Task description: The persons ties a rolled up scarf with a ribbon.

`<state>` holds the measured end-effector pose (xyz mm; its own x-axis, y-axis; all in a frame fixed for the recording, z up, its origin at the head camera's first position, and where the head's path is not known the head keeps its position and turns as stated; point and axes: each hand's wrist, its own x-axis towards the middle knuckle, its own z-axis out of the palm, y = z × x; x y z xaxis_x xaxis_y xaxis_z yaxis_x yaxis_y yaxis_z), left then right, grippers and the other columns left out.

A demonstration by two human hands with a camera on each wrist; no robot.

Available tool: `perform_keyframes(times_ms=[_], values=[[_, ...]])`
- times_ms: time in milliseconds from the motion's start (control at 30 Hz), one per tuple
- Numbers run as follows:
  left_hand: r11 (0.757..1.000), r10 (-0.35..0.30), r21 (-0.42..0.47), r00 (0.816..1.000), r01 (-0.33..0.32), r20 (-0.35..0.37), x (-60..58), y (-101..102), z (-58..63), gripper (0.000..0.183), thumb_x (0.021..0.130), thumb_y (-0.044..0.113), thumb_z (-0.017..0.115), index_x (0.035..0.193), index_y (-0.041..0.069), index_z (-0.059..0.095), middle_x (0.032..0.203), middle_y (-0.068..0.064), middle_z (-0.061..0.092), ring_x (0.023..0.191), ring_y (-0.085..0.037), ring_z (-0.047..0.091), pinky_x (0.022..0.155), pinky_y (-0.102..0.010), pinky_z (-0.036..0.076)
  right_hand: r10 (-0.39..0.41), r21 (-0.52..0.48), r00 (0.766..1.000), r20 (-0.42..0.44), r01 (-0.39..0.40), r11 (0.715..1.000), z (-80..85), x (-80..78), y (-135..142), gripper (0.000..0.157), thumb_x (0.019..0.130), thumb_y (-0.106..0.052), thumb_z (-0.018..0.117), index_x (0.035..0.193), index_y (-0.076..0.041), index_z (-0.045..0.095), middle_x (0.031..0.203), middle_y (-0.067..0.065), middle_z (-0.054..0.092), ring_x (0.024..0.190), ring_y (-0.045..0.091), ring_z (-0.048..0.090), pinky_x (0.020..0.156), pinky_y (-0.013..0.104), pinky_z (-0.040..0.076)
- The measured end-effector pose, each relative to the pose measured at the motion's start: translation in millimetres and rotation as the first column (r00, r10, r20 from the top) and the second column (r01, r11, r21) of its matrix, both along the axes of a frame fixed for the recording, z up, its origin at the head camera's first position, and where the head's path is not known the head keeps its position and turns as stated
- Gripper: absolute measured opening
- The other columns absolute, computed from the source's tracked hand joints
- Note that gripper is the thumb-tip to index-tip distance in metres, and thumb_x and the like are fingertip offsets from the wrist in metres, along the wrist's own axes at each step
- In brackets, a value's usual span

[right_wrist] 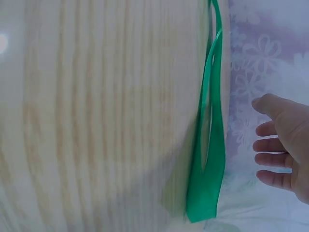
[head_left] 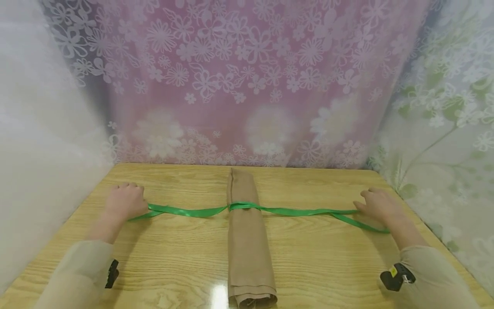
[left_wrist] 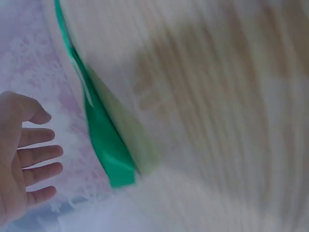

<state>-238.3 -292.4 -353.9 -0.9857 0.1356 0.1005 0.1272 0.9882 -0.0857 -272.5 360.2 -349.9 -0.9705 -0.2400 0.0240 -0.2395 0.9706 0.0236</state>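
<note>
One cloth roll [head_left: 248, 249] — one green ribbon [head_left: 295, 212] — two hands [head_left: 126, 200] [head_left: 380, 207].

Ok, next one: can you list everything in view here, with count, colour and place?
cloth roll: one, brown, lengthwise on the middle of the table
ribbon: apparently one, green, around the roll, tails out to both sides
table: one, light wood, under the roll
back sheet: one, pink-purple with white flowers, behind the table
side sheets: two, whitish, left and right; the right one has green leaves
wrist devices: two, black, one at each sleeve
sleeves: two, beige, on both forearms
left hand: one, bare, near the ribbon's left tail, fingers loose
right hand: one, bare, near the right tail, fingers loose
</note>
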Motion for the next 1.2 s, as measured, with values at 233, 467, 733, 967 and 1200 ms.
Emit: perform_keyframes(times_ms=[233,467,733,967,1200], values=[[0.986,-0.129,0.072,0.970,0.147,-0.207,-3.9,47,1.0,0.023,0.085,0.019,0.063,0.094,-0.001,0.069,0.045,0.001,0.041,0.043,-0.010,0.021,0.042,-0.023,0.021,0.051,-0.005,0.998,-0.037,-0.051,0.999,3.5,-1.9,-35,0.048,0.089,-0.028,0.060,0.117,0.010,0.055,0.115,0.033,0.053,0.102,0.048,0.051,0.080,0.056,0.044],[0.952,-0.252,0.110,0.936,0.285,-0.245,-8.4,93,2.1,0.024,0.082,0.020,0.069,0.096,0.001,0.070,0.063,-0.007,0.064,0.039,-0.008,0.038,0.036,-0.021,0.032,0.128,-0.054,0.988,-0.084,-0.133,0.990,2.0,-2.3,-65,0.045,0.087,-0.025,0.064,0.117,0.007,0.057,0.115,0.030,0.055,0.105,0.046,0.052,0.084,0.055,0.043],[0.917,-0.347,0.121,0.908,0.381,-0.236,-11.9,131,3.4,0.028,0.084,0.025,0.068,0.098,0.001,0.070,0.085,-0.010,0.070,0.072,-0.027,0.063,0.064,-0.038,0.052,0.228,-0.033,0.963,-0.144,-0.235,0.972,1.9,-0.9,-93,0.042,0.082,-0.028,0.069,0.111,0.002,0.062,0.103,0.020,0.062,0.088,0.034,0.061,0.071,0.046,0.051],[0.907,-0.387,0.133,0.916,0.399,-0.106,-12.2,149,-4.0,0.037,0.085,0.031,0.067,0.108,0.002,0.066,0.105,-0.011,0.067,0.099,-0.033,0.057,0.091,-0.048,0.042,0.293,-0.080,0.956,-0.031,-0.295,0.952,-0.3,-1.3,-121,0.040,0.084,-0.028,0.067,0.114,-0.001,0.062,0.105,0.015,0.061,0.089,0.030,0.060,0.069,0.041,0.051],[0.891,-0.431,0.134,0.901,0.434,-0.049,-10.1,164,-9.6,0.031,0.083,0.025,0.069,0.106,0.004,0.068,0.101,-0.009,0.067,0.095,-0.030,0.058,0.087,-0.046,0.043,0.382,-0.101,0.924,0.023,-0.378,0.920,-5.8,-0.7,-151,0.034,0.086,-0.025,0.066,0.110,-0.002,0.064,0.093,0.008,0.060,0.071,0.014,0.052,0.061,0.028,0.046]])
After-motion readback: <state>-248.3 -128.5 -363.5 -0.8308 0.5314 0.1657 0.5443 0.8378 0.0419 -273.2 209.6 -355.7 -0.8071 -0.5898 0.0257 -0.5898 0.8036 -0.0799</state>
